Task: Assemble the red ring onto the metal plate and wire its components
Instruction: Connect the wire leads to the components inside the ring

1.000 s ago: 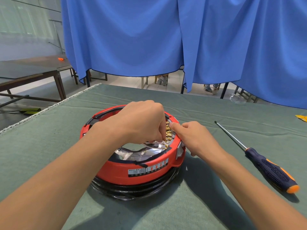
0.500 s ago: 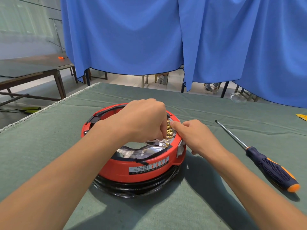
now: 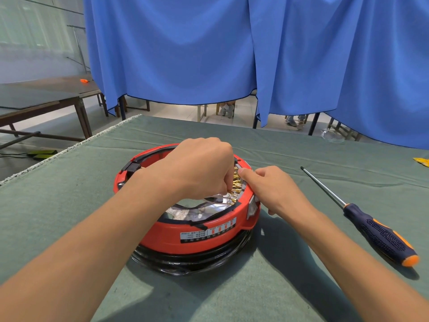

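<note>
Blue-orange-handled screwdriver (image 3: 362, 220) right of red plastic ring (image 3: 197, 235). Left hand (image 3: 197, 170) curled over brass terminals (image 3: 236, 184), grasp hidden; right hand (image 3: 271, 189) curled, thumb pressing rim.

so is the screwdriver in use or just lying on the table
Lying unused. The screwdriver rests flat on the green table cover, right of the red ring; neither hand touches it.
</note>
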